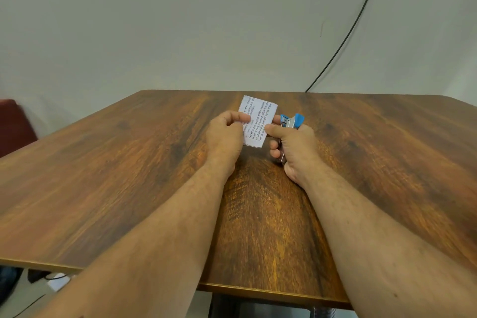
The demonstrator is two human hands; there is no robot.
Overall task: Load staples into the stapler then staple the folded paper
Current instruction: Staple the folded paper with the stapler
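- We count one small blue-and-metal stapler (292,121), one folded white paper printed with black text (258,121), and two bare hands over one brown wood-grain table (129,175).
- The folded paper is held above the table, nearer its far edge than its near edge and roughly midway between the left and right edges.
- The paper's long axis runs from the near edge toward the far edge, tilted slightly right; its printed lines run along that axis.
- Our left hand (224,134) pinches the paper's left edge between thumb and curled fingers.
- Our right hand (294,150) is clenched around the stapler, with the thumb lying across the paper's right edge.
- The stapler's blue head points toward the far edge and sits just beside the paper's right edge; its metal body runs back through the fist toward the near edge.
- We cannot tell whether the paper's edge sits inside the stapler's mouth.
- One black cable (353,26) runs down the pale wall (180,20) behind the table's far edge.
- One dark red object (15,124) stands past the left edge.
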